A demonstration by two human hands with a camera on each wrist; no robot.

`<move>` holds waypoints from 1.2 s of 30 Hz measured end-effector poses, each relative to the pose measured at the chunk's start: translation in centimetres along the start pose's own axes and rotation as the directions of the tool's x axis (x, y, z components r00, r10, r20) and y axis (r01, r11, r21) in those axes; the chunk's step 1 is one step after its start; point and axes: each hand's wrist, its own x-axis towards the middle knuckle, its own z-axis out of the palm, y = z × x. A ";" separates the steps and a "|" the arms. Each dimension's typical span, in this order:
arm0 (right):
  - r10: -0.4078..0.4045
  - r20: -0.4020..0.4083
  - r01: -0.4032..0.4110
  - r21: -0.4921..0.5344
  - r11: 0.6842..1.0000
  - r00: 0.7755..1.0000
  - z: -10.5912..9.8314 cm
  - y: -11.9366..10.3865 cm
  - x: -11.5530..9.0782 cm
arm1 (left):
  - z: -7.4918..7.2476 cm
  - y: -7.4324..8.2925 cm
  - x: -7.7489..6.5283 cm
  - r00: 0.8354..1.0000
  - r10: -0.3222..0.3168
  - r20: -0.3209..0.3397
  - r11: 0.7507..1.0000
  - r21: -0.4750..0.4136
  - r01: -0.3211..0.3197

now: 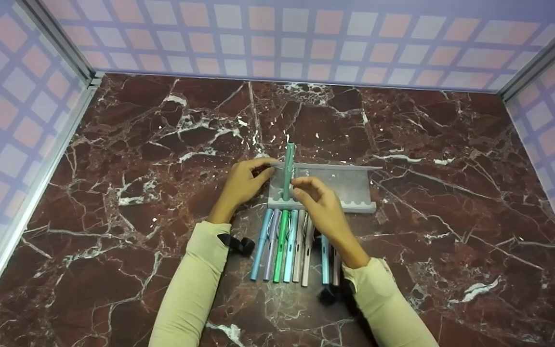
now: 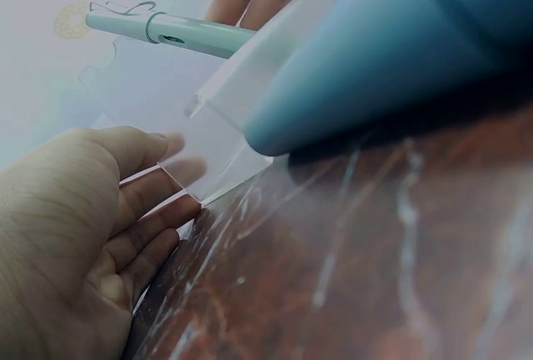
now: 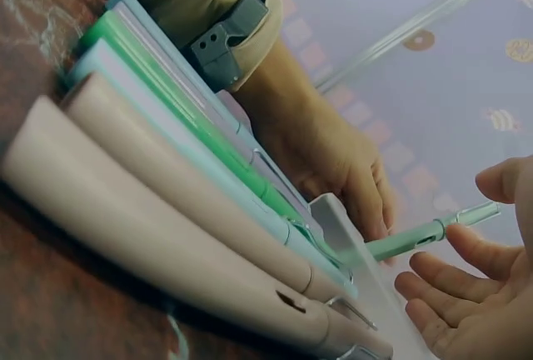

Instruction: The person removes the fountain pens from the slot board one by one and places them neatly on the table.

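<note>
A clear plastic pen stand (image 1: pixel 340 187) with a notched front lip lies mid-table. One mint-green pen (image 1: pixel 288 171) rests on it near the left end, its lower end in a front notch. My left hand (image 1: pixel 247 181) holds the stand's left edge, thumb on one side and fingers behind, as the left wrist view shows. Close by the pen's right side is my right hand (image 1: pixel 323 205), palm partly turned up. In the right wrist view its index fingertip (image 3: pixel 466 243) overlaps the pen while the thumb stands apart from it.
Before the stand lie several pens side by side: blue (image 1: pixel 260 246), purple (image 1: pixel 271 248), bright green (image 1: pixel 281 246), light blue (image 1: pixel 290 250) and two beige-grey (image 1: pixel 307 253). Another blue pen (image 1: pixel 325 262) and a brownish pen (image 1: pixel 336 265) lie by my right wrist. Checkered walls (image 1: pixel 277 43) enclose the marbled table.
</note>
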 end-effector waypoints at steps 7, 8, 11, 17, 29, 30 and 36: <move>0.014 0.140 0.008 -0.154 0.988 0.990 -0.1 0.0 -0.2 | -0.1 0.0 0.0 1.000 -0.004 -0.002 1.000 0.015 0.004; 0.017 0.156 0.010 -0.169 0.986 0.988 -0.1 0.0 -0.2 | -0.1 0.0 0.0 1.000 -0.007 0.000 1.000 0.012 0.007; 0.027 0.181 0.010 -0.198 0.980 0.983 -0.2 0.0 -0.1 | -0.1 0.0 0.0 1.000 -0.012 -0.001 1.000 0.010 0.012; 0.041 0.203 0.002 -0.203 0.979 0.978 -0.2 0.1 -0.1 | 0.0 0.1 0.0 1.000 -0.015 0.003 1.000 0.004 0.015; -0.094 0.166 0.107 -0.074 0.991 0.982 -0.3 0.4 0.0 | 0.1 -0.1 0.0 1.000 0.002 0.002 1.000 -0.019 -0.002; -0.102 0.151 0.111 -0.051 0.993 0.983 -0.3 0.4 0.0 | 0.1 0.0 0.0 1.000 0.005 0.000 1.000 -0.023 -0.005; -0.147 0.016 0.145 0.090 0.985 0.989 -0.9 0.6 -0.4 | 0.0 0.0 0.0 1.000 0.004 -0.008 1.000 -0.027 -0.004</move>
